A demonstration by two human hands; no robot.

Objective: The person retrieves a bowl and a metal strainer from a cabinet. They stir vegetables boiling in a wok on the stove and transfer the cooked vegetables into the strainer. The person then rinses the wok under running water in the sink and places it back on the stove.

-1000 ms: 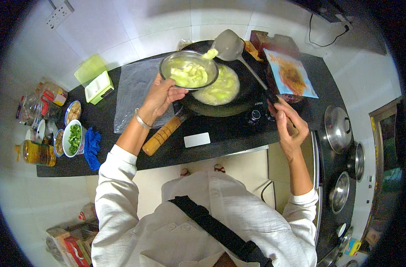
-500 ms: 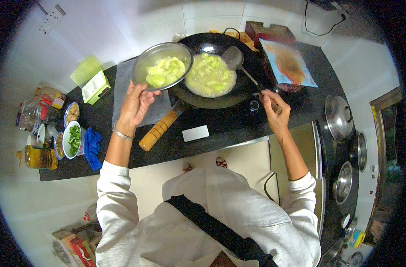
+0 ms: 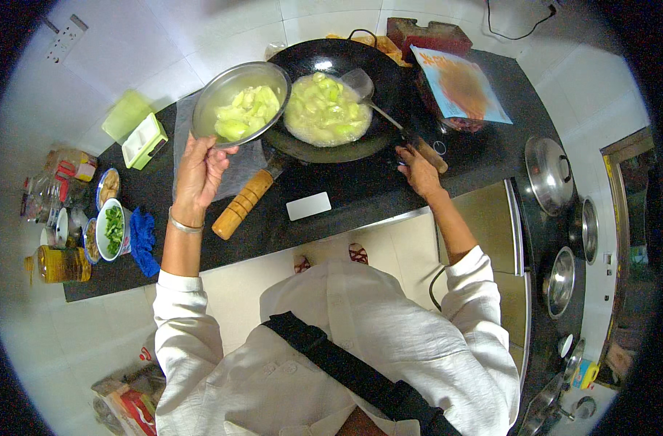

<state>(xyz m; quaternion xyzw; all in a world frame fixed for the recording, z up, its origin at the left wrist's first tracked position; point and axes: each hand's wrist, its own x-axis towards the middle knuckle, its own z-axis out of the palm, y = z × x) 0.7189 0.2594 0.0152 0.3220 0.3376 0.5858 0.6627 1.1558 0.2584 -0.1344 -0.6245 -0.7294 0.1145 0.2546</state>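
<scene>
My left hand grips the near rim of a metal bowl, held tilted over the wok's left edge. Pale green vegetable slices lie in the bowl. More slices sit in bubbling liquid inside the black wok, whose wooden handle points toward me. A spatula rests with its blade in the wok and its wooden grip over the right rim. My right hand is just below that grip, fingers closed at the stove knob, which they mostly hide.
Left on the counter stand a bowl of chopped green peppers, a blue cloth, an oil bottle and a green box. A white rectangular plate lies in front. A printed bag and a metal lid are right.
My right hand has let go of the spatula grip and moved down to the stove knob. The spatula stays leaning in the wok. My left hand still holds the bowl; the view has shifted slightly.
</scene>
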